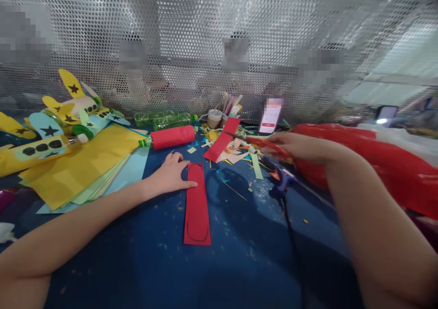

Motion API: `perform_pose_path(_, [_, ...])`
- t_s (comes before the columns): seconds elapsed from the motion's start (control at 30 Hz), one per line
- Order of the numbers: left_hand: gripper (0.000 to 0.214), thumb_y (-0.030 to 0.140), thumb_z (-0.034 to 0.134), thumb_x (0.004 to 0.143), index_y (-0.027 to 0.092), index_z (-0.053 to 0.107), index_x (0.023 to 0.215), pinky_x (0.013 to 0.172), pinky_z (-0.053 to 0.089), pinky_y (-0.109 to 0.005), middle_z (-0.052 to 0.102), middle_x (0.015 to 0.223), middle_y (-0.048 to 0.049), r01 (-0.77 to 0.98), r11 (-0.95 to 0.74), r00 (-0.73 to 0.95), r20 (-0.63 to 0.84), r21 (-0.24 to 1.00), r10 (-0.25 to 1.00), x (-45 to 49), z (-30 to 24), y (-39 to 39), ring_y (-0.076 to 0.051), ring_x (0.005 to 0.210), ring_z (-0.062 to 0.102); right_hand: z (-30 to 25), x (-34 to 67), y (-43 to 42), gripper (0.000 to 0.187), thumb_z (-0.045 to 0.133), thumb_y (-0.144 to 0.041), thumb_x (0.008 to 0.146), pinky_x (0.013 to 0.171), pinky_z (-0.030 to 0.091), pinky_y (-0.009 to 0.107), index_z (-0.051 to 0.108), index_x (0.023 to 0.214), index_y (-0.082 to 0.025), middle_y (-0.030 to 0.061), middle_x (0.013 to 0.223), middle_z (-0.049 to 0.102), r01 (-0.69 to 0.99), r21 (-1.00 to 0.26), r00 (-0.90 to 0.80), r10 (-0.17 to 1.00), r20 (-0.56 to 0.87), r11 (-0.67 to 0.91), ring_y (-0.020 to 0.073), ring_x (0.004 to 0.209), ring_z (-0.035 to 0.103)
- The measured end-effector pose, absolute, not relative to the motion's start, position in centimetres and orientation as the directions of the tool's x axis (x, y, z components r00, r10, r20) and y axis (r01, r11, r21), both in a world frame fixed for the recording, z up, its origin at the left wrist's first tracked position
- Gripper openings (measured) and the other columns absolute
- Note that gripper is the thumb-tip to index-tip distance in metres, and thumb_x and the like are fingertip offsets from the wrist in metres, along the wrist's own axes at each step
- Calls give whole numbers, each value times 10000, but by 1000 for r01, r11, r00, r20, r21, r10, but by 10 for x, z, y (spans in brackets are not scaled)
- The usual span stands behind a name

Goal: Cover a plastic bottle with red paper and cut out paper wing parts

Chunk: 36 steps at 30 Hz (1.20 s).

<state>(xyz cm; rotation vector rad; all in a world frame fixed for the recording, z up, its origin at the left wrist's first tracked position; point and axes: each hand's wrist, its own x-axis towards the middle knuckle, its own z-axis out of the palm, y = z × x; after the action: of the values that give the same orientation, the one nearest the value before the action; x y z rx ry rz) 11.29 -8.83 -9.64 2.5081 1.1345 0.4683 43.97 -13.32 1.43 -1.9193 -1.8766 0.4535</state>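
A long red paper strip (197, 208) lies flat on the blue tabletop, with curved dark lines drawn at both ends. My left hand (171, 174) has hold of its upper left edge, the thumb on top and the other fingers bent beside it. Farther right, my right hand (290, 146) is closed around a pair of scissors (263, 143) with orange-red handles, slightly blurred. The blades point left, over another red strip (222, 140) lying on paper scraps. Below the right hand rests a dark blue glue gun (283, 181) with a black cord.
At the left lie yellow and blue bottle planes (48, 147) and stacked coloured paper (85, 167). A red-wrapped bottle (173, 137), green bottles (164, 119), a cup of sticks (215, 118) and a phone (271, 115) stand behind. A red plastic bag (362, 163) bounds the right; perforated metal (205, 22) the back.
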Motion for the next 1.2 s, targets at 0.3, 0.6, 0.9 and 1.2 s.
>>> perform_pose_path(0.3, [637, 226, 682, 695, 208, 450, 1287, 864, 467, -401, 674, 939, -51, 224, -277, 587, 98, 934, 804, 125, -100, -90, -220, 891, 639, -64, 343, -117, 478, 530, -717, 723, 656, 520, 337, 486, 684, -242, 28, 658, 589, 98, -995, -119, 993, -26, -14, 188, 662, 617])
perform_pose_path(0.6, [347, 167, 731, 659, 171, 672, 1002, 806, 544, -312, 729, 966, -56, -317, 214, 440, -57, 924, 896, 124, -101, -78, -172, 821, 686, -81, 322, -125, 645, 486, -848, 629, 997, 451, 449, 592, 837, -247, 96, 1053, 695, -79, -994, -43, 996, 75, 71, 287, 1116, 611])
perform_pose_path(0.9, [29, 165, 645, 722, 159, 653, 748, 758, 566, -348, 707, 737, -47, -301, 24, 339, 83, 953, 937, 130, -27, -40, -168, 680, 671, -64, 311, -94, 679, 222, -880, 724, 639, 546, 393, 450, 683, -242, 45, 674, 580, -9, -998, -13, 998, 62, 62, 213, 639, 624])
perform_pose_path(1.2, [129, 259, 671, 726, 139, 672, 775, 646, 536, -248, 713, 746, -40, -346, -364, 211, 449, 865, 868, 139, 49, -14, -142, 673, 654, 25, 298, -52, 765, 176, -874, 751, 612, 508, 397, 565, 840, -222, 29, 629, 515, 231, -931, -30, 959, 282, 281, 207, 584, 572])
